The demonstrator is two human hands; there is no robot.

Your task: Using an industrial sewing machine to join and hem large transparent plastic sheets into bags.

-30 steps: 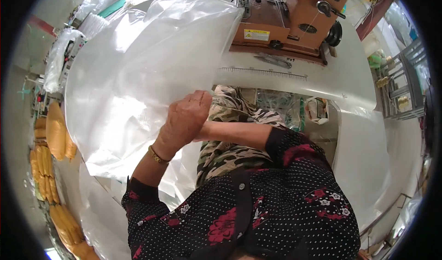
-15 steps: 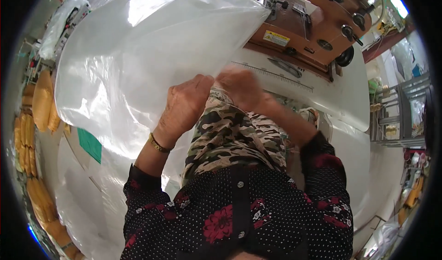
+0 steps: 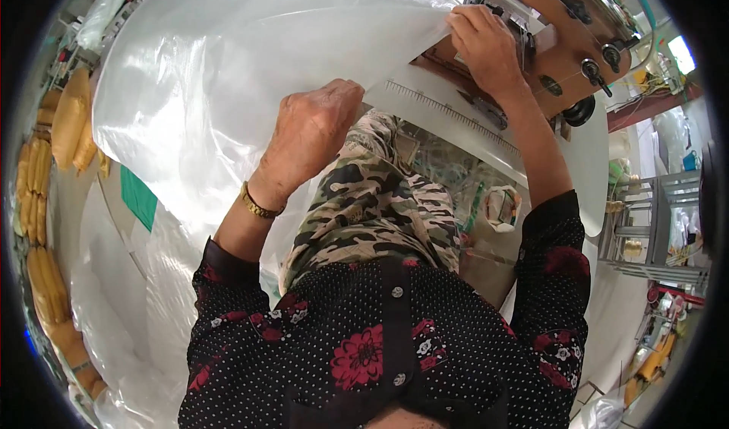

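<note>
Head view: a clear plastic sheet covers the left part of the table and hangs over its front edge. Left hand: fingers curled, gripping the sheet's near edge. Right hand: fingertips pinching the sheet's right end beside the brown sewing machine. A graduated scale runs along the table's front edge.

White tabletop, brown sewing machine standing on it.
Near its front edge we see a slanting ruler scale; between that and the machine we make out a small metal tool, partly hidden. On the left we have a large clear plastic sheet spread over the surface.
</note>
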